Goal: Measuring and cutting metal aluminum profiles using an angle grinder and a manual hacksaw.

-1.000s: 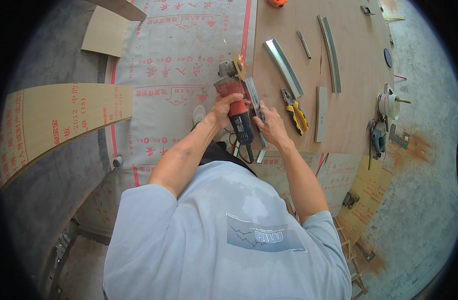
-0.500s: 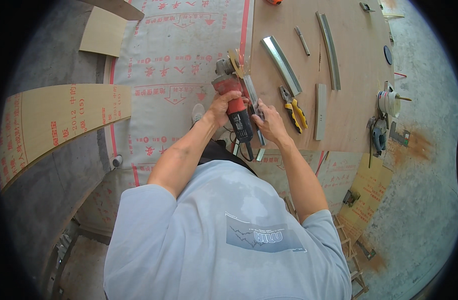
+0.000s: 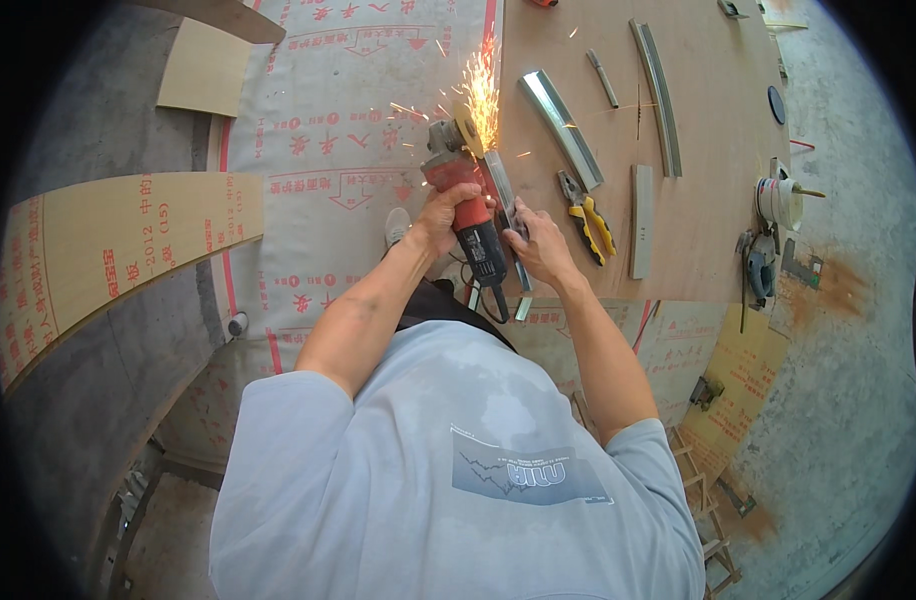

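Note:
My left hand grips the red body of an angle grinder, whose disc throws orange sparks up and away. The disc meets a narrow metal channel strip lying on the plywood sheet. My right hand presses down on that strip just beside the grinder. The grinder's black rear end and cord reach back toward my body.
Yellow-handled pliers lie right of my right hand. Curved metal channels and a short strip rest on the plywood. A circular saw and a white roll sit at the right edge. A curved board stands left.
The grinder has moved slightly forward along the strip and sparks now fly from the disc; none showed earlier. Both hands keep their hold.

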Demonstrator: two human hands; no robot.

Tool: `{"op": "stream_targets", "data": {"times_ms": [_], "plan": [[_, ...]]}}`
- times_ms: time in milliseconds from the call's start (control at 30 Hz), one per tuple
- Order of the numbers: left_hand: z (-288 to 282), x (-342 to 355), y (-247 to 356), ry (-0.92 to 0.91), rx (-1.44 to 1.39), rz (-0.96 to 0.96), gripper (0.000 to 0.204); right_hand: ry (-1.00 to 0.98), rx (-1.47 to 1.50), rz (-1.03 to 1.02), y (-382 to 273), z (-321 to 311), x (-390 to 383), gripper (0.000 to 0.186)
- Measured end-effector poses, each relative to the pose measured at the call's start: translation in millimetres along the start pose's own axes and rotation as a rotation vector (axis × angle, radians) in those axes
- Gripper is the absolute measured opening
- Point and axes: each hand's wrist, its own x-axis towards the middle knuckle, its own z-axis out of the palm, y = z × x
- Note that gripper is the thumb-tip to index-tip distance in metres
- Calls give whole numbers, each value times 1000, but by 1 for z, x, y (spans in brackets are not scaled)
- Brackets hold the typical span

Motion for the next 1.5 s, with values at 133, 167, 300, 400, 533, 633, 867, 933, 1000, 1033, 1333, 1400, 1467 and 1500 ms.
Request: {"op": "stream_targets", "data": {"times_ms": [133,167,300,400,533,633,867,933,1000,1033,1333,1400,1467,1500], "plan": [[5,-7,-2,7,-30,24,41,-3,4,-8,0,-1,1,64],[6,-7,-2,16,-31,31,42,0,3,-15,-1,-1,1,64],[6,-9,-6,7,-43,14,42,1,2,-13,-2,-2,0,64],[9,-14,-7,15,8,50,37,-2,0,0,-3,-3,-1,64],[6,-13,-10,17,19,27,36,4,10,-15,0,-1,0,64],[4,-12,-11,22,18,27,35,3,11,-14,0,0,1,64],[3,-8,-13,12,2,-15,37,37,24,-20,4,1,-2,65],[10,-12,-9,-4,-22,-26,38,57,8,9,2,1,-3,66],[18,-22,-2,-21,-51,-29,40,74,-14,30,0,-6,-3,67],[25,-31,3,-40,-53,20,44,144,-95,36,-1,-12,-6,67],[19,-38,27,-128,48,49,57,491,-364,400,113,-106,-16,62],[14,-38,26,-111,55,66,57,548,-435,339,114,-107,-7,59],[12,-41,25,-101,15,59,56,600,-501,269,106,-104,10,57],[12,-41,24,-94,18,63,56,571,-423,104,92,-99,25,53]]}}
